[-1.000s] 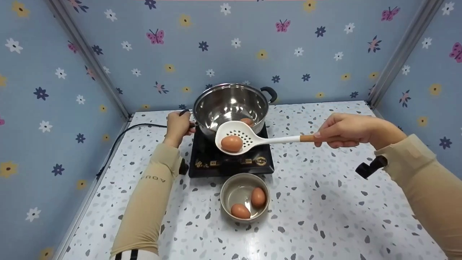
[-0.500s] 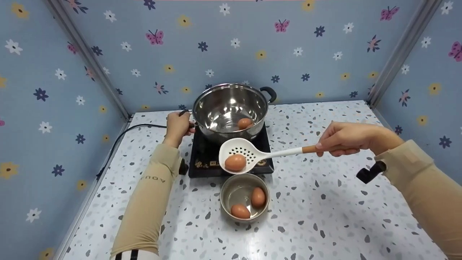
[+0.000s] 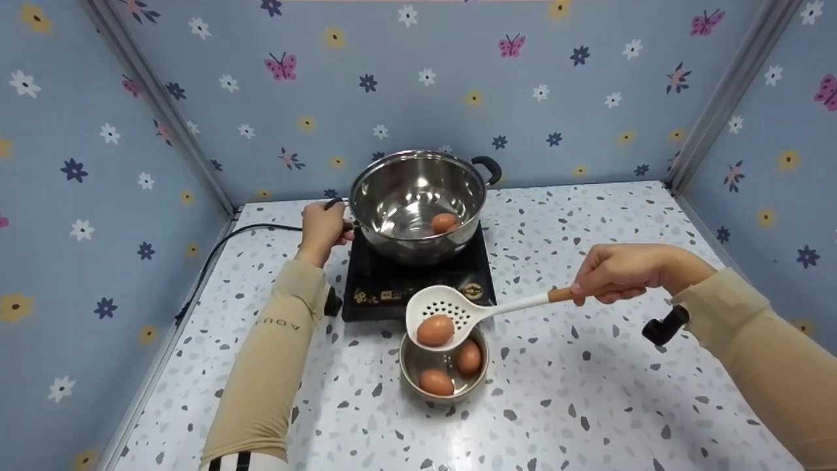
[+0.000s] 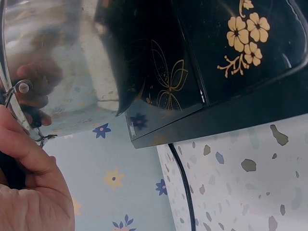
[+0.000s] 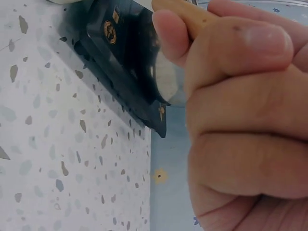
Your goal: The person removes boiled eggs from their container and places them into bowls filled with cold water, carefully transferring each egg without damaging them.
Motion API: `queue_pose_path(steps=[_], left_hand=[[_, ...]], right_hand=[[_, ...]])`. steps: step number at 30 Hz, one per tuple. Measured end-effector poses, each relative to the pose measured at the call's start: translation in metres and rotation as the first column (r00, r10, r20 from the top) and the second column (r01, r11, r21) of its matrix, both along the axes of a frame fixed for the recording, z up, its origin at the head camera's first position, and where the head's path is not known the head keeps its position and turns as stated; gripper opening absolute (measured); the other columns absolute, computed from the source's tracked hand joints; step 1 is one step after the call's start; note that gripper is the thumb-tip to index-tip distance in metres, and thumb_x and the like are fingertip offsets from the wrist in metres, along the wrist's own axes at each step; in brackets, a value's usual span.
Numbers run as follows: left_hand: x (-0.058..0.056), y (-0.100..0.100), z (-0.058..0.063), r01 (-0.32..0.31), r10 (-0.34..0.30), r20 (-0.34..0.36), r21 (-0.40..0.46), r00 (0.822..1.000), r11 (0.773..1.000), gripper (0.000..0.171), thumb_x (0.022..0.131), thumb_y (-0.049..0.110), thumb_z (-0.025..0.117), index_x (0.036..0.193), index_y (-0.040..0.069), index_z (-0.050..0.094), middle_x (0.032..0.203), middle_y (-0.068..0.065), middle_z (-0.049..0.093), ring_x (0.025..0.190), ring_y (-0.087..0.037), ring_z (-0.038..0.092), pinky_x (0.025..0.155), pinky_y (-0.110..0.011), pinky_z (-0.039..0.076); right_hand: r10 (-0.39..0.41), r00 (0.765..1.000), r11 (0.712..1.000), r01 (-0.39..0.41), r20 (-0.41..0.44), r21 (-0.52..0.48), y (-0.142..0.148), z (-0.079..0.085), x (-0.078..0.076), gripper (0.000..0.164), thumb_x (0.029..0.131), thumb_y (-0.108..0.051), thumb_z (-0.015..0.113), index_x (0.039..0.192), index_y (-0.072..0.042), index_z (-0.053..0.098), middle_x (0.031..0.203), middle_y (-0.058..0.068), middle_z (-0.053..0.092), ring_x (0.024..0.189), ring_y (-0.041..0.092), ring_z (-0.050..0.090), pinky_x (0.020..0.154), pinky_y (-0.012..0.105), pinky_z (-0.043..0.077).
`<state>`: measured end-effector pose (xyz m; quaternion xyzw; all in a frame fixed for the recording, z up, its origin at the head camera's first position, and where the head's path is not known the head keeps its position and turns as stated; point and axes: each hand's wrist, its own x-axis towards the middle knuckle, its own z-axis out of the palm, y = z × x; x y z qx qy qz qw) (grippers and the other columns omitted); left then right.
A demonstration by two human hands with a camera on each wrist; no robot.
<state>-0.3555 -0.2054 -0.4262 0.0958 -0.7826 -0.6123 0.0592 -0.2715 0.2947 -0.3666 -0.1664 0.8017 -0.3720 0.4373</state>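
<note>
The right hand (image 3: 614, 273) gripped the wooden end of a white slotted spoon (image 3: 458, 312), its fingers curled round the handle; the right wrist view showed the thumb and fingers (image 5: 240, 96) clenched on that wood. The spoon's perforated bowl carried one brown egg (image 3: 435, 330) and hung just above the rear rim of a small steel bowl (image 3: 409, 369) on the speckled table (image 3: 575, 405). I could not tell whether spoon and bowl rim touched.

Inside the small bowl lay two more brown eggs, one toward the front (image 3: 435, 382) and one at the right side (image 3: 468, 358), close together. The bowl stood just in front of a black induction cooker (image 3: 379, 288) with gold flower markings.

On the cooker sat a large stainless steel pot (image 3: 399, 190) with black side handles. A single brown egg (image 3: 444, 223) rested on its floor, toward the right wall; the pot's shiny inside otherwise showed only reflections.

The left hand (image 3: 322, 226) held the pot's left handle, fingers wrapped round it. In the left wrist view that hand (image 4: 29, 192) sat against the pot's wall (image 4: 62, 72) beside the handle rivet, with the cooker's edge (image 4: 216, 115) just beyond.

A black cord (image 3: 242, 230) ran from the cooker's left side across the table to the flowered wall.
</note>
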Motion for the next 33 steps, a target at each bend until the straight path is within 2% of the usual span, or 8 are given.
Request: queue_pose_path(steps=[14, 20, 27, 33], left_hand=[[0.002, 0.000, -0.001, 0.001, -0.001, 0.016, -0.006, 1.000, 1.000, 0.039, 0.113, 0.021, 0.046, 0.134, -0.009, 0.060, 0.087, -0.008, 0.066, 0.050, -0.003, 0.063, 0.050, -0.016, 0.054], [0.001, -0.001, 0.000, 0.014, -0.014, 0.014, -0.011, 1.000, 1.000, 0.037, 0.113, 0.021, 0.045, 0.129, -0.008, 0.061, 0.096, -0.016, 0.068, 0.050, -0.003, 0.063, 0.050, -0.016, 0.053], [-0.002, -0.001, -0.001, -0.009, 0.009, 0.018, -0.001, 1.000, 1.000, 0.037, 0.111, 0.020, 0.045, 0.128, -0.009, 0.062, 0.080, -0.004, 0.066, 0.046, -0.002, 0.061, 0.047, -0.015, 0.052], [-0.001, -0.001, -0.001, -0.001, 0.001, 0.018, -0.008, 1.000, 1.000, 0.038, 0.112, 0.019, 0.045, 0.130, -0.010, 0.061, 0.081, -0.004, 0.065, 0.047, -0.002, 0.061, 0.047, -0.015, 0.052]], right_hand=[[-0.008, 0.999, 1.000, 0.009, -0.039, 0.020, -0.002, -0.014, 0.003, 0.025, 0.104, -0.017, 0.069, 0.103, 0.006, 0.079, 0.057, -0.003, 0.051, 0.043, 0.005, 0.036, 0.041, 0.018, 0.031], [-0.012, 0.998, 0.999, 0.014, -0.069, 0.031, -0.004, -0.016, 0.003, 0.023, 0.104, -0.017, 0.070, 0.105, 0.003, 0.080, 0.059, -0.004, 0.052, 0.045, 0.005, 0.037, 0.043, 0.018, 0.032], [-0.005, 0.995, 1.000, 0.007, -0.095, 0.018, -0.005, -0.021, 0.002, 0.023, 0.102, -0.018, 0.074, 0.106, 0.004, 0.081, 0.059, -0.004, 0.052, 0.044, 0.004, 0.037, 0.043, 0.018, 0.031], [0.030, 0.987, 0.999, -0.025, -0.157, 0.037, -0.008, -0.020, 0.000, 0.022, 0.103, -0.018, 0.073, 0.107, 0.002, 0.081, 0.060, -0.003, 0.052, 0.046, 0.004, 0.037, 0.044, 0.018, 0.032]])
